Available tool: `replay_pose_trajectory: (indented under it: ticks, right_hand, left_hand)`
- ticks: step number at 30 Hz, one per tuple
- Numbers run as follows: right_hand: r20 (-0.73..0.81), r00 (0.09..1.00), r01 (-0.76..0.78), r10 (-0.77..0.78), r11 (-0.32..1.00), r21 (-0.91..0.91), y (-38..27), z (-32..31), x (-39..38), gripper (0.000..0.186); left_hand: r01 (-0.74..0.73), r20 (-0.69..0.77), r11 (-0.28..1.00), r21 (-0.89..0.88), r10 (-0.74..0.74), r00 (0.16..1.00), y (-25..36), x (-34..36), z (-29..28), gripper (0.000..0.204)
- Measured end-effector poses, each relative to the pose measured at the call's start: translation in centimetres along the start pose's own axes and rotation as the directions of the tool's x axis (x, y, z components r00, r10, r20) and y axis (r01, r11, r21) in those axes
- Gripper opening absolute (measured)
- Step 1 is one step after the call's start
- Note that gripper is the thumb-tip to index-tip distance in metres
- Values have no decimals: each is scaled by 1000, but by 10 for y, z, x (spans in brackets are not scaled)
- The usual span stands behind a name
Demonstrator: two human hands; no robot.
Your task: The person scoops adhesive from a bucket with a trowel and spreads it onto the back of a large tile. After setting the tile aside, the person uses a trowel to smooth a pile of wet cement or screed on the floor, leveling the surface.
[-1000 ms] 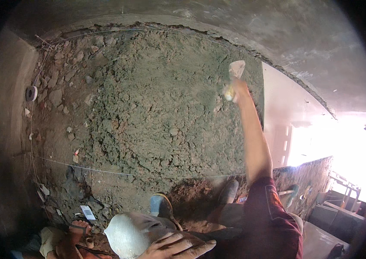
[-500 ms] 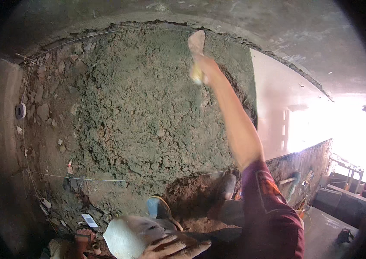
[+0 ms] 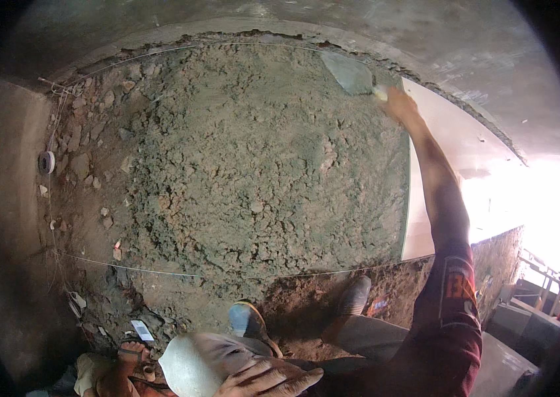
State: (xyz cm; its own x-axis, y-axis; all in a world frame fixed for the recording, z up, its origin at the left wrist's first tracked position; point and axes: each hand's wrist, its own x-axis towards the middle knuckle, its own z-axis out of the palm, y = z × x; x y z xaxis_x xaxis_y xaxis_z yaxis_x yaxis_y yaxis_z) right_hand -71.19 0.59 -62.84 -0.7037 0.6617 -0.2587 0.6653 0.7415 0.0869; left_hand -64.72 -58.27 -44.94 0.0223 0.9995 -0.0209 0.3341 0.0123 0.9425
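Note:
My right hand (image 3: 399,106) is wrapped around the pale yellow handle of a trowel (image 3: 349,73). The trowel's blade lies flat against the damp grey mortar (image 3: 247,145) at the far right, close to the wall and a pale slab (image 3: 419,218). At the lower edge my left hand (image 3: 270,378) rests with its fingers stretched out and holds nothing. Beside it is a smooth, white, rounded thing (image 3: 191,364) whose kind I cannot make out.
One taut string (image 3: 141,269) crosses the near side of the mortar; another runs along the far wall. Rubble and a white roll (image 3: 46,162) lie at left. My boots (image 3: 248,322) stand at the near edge. Another person's foot (image 3: 133,352) shows at lower left.
My right hand has moved the trowel rightward over the mortar, and its blade has turned from pointing away to pointing left. My left hand stays in place. The view has shifted slightly.

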Motion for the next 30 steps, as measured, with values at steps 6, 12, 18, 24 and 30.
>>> replay_pose_trajectory:
  ticks: [6, 12, 18, 24, 30]
  right_hand:
    - [409, 886, -465, 220, 431, 774, -36, 34, -37, 46]
    - [405, 912, -389, -58, 182, 903, -157, 22, -28, 29]
    - [412, 875, -306, -255, 368, 878, -324, -7, -32, 34]
    - [259, 891, 147, -373, 776, 614, -355, -19, -1, 51]
    - [363, 867, 117, -342, 848, 517, -312, -47, 26, 56]
  left_hand:
    - [-9, -54, 1000, -6, 9, 998, -2, -7, 2, 53]
    - [-26, -78, 999, -31, 24, 997, 0, -19, 5, 52]
    - [-25, -146, 998, -55, 17, 989, -3, -41, 13, 52]
    - [-15, -162, 995, -103, -2, 987, -7, -75, 27, 52]
    - [-25, -122, 988, -153, 6, 993, -1, -90, 50, 50]
